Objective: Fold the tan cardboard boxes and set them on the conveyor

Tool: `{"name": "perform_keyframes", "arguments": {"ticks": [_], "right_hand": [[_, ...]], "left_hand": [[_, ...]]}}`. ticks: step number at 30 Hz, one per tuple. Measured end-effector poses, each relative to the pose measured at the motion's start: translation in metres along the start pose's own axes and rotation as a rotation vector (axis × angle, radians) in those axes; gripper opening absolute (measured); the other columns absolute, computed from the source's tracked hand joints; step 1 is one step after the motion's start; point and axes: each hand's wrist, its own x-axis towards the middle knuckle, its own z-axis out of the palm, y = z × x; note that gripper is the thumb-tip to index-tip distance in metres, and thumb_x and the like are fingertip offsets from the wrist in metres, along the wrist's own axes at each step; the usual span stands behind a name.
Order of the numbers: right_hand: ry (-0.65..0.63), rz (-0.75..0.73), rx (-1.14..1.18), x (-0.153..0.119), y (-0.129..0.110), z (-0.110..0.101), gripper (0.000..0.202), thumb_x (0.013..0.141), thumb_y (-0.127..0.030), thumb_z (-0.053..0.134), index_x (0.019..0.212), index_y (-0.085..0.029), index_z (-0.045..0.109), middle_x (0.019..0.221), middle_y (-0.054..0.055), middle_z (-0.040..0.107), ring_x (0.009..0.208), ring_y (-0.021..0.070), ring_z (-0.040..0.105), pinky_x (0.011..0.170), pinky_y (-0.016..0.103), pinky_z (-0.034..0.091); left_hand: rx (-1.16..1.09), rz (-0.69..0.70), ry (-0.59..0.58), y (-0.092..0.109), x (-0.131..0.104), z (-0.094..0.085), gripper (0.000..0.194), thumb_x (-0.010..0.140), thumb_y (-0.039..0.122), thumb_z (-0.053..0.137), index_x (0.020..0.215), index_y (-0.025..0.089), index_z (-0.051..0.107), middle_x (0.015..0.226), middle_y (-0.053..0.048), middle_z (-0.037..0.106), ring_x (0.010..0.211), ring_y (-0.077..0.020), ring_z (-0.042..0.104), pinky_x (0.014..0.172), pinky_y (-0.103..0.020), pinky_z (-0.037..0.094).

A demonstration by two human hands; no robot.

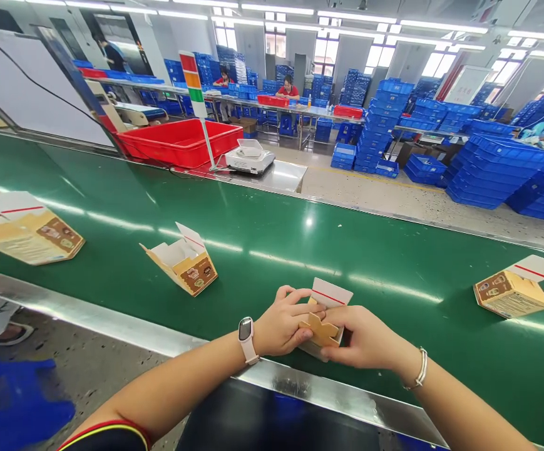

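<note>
Close to the belt's near edge, both my hands are closed around a small cardboard box (321, 329). Its white flap with a red strip stands up at the back, and notched tan flaps show at the near end. My left hand (285, 322), wearing a watch, grips the box's left side, thumb at the flaps. From the right, my right hand (359, 335) holds the other side, its fingers bent over the top. My fingers partly hide the box. An open carton (199, 274) sits to the left on the green belt (253, 238).
Another carton (511, 294) stands on the belt at right, and opened cartons (41, 232) lie at far left. Across the belt are a red bin (178, 147), a white scale (250, 158) and a signal light pole (206, 134). Stacks of blue crates (379, 125) and seated people are farther back.
</note>
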Motion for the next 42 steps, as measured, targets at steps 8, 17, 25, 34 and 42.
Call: {"name": "perform_keyframes", "arguments": {"ticks": [8,17,25,34,42], "right_hand": [[0.570,-0.164,-0.350,-0.045,0.016,0.038,0.053,0.096,-0.025,0.051,0.147,-0.024,0.035,0.126,0.014,0.057,0.107,0.0283,0.058,0.085,0.045,0.054],[0.505,-0.110,-0.565,-0.053,0.033,0.030,0.060,0.102,-0.044,0.031,0.154,-0.019,0.013,0.135,0.015,0.049,0.118,0.0329,0.045,0.091,0.050,0.046],[0.484,-0.062,-0.716,-0.062,0.041,0.034,0.073,0.099,-0.061,0.025,0.154,-0.016,0.011,0.129,0.018,0.054,0.099,0.0340,0.047,0.081,0.050,0.042],[0.611,0.041,-0.110,-0.086,0.030,0.031,0.042,0.104,-0.039,0.034,0.088,-0.023,0.069,0.109,0.007,0.064,0.098,0.0237,0.056,0.083,0.039,0.047],[1.201,0.633,0.641,-0.095,0.028,0.060,0.038,0.072,-0.044,0.071,0.099,-0.022,0.055,0.100,0.009,0.062,0.084,0.0251,0.064,0.065,0.037,0.056]], "left_hand": [[-0.084,-0.071,0.026,0.011,0.005,0.018,0.043,0.098,0.034,0.028,0.087,0.018,0.066,0.091,-0.008,0.070,0.104,-0.0262,0.050,0.085,-0.041,0.028],[-0.205,-0.040,-0.057,0.017,0.018,0.031,0.048,0.099,0.043,0.022,0.113,0.022,0.063,0.107,-0.010,0.068,0.109,-0.0279,0.045,0.085,-0.041,0.027],[-0.211,0.080,-0.111,0.009,0.022,0.042,0.056,0.098,0.053,0.020,0.108,0.021,0.065,0.102,-0.012,0.067,0.106,-0.0294,0.046,0.086,-0.044,0.029],[-0.611,-0.301,0.091,0.044,0.051,0.065,0.019,0.092,0.033,0.041,0.089,0.019,0.052,0.100,-0.009,0.061,0.099,-0.0236,0.054,0.090,-0.043,0.039],[-1.179,-0.926,-0.165,0.061,0.093,0.063,0.033,0.076,0.009,0.061,0.100,0.019,0.040,0.095,-0.003,0.056,0.086,-0.0154,0.058,0.078,-0.030,0.048]]}}
